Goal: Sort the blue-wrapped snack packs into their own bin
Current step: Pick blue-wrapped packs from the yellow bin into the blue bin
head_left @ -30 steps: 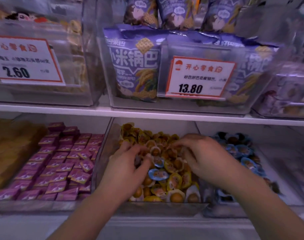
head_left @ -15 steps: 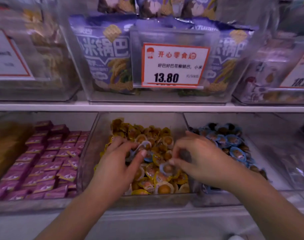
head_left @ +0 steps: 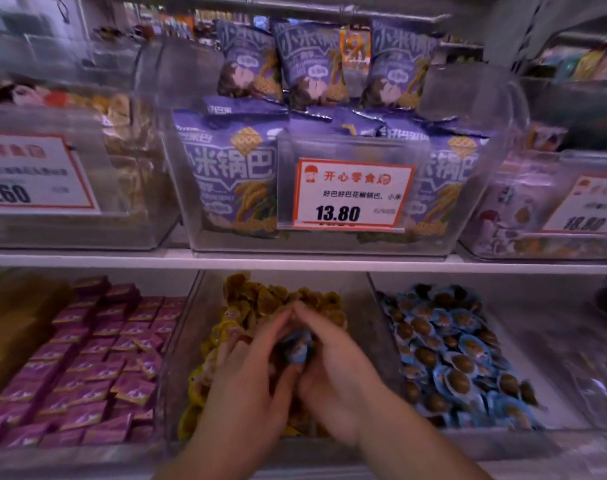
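Both hands over middle bin (head_left: 371,327) on lower shelf, bin full of yellow packs (head_left: 260,299). Left hand (head_left: 246,379) and right hand (head_left: 333,368) pressed close, fingertips meeting on top. Blue pack (head_left: 298,348) caught between them, fingers of both hands curled round it; picture blurry there. Blue bin (head_left: 503,434) just right of middle one, heaped with blue packs (head_left: 451,348). Purple packs (head_left: 98,358) in left bin. Price tag (head_left: 352,194) on bin above reads 13.80.

White shelf board (head_left: 122,259), clear upper bins (head_left: 329,242), dim purplish light.
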